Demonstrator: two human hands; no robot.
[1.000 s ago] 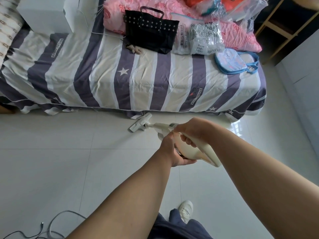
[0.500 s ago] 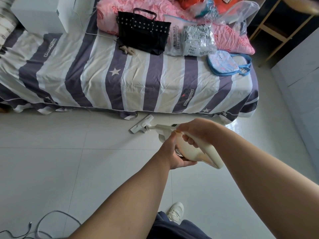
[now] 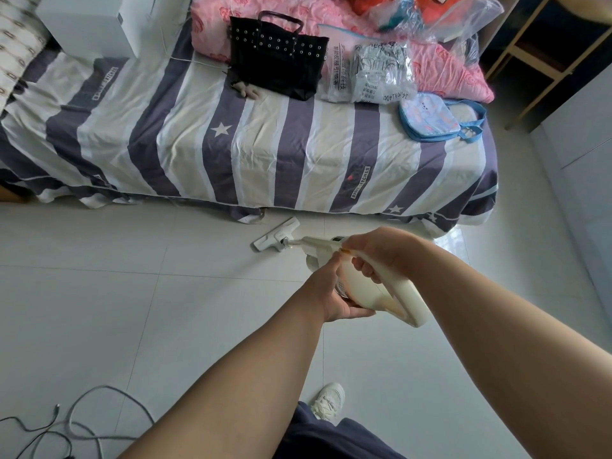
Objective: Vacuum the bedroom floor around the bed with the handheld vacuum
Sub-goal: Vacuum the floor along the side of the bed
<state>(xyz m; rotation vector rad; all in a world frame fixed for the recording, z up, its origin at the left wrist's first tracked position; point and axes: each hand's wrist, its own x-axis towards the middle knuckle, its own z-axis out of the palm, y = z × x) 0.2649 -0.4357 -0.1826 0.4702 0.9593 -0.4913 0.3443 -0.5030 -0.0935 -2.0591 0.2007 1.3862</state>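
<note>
Here the vacuum [image 3: 371, 286], a smooth cream plastic body with a looped handle, is held out over the floor [image 3: 132, 309] just in front of the bed [image 3: 265, 154]. The right hand [image 3: 384, 256] is curled round the top of the handle. The left hand [image 3: 331, 293] cups the rounded body from the side, thumb underneath. A thin tube runs forward to a flat white head [image 3: 276, 235], which lies on the tile near the hanging edge of the sheet.

The floor is large glossy pale tiles with thin grout lines. The sheet is creased cotton in broad purple, beige and white stripes with white stars. A small sewn label [image 3: 360, 182] seems to read "SPORT MATCHES".

On the bed lie a black bag [image 3: 275, 58] studded with metal eyelets, crinkled clear plastic packets [image 3: 381, 74] printed with characters too small to read, a flat blue pouch [image 3: 430, 117] with straps, a pink flowered quilt [image 3: 447, 71] and a plain white box [image 3: 89, 21]. A thin grey cable [image 3: 82, 422] loops on the tiles at lower left. A white laced shoe [image 3: 328, 400] shows below the arms.
</note>
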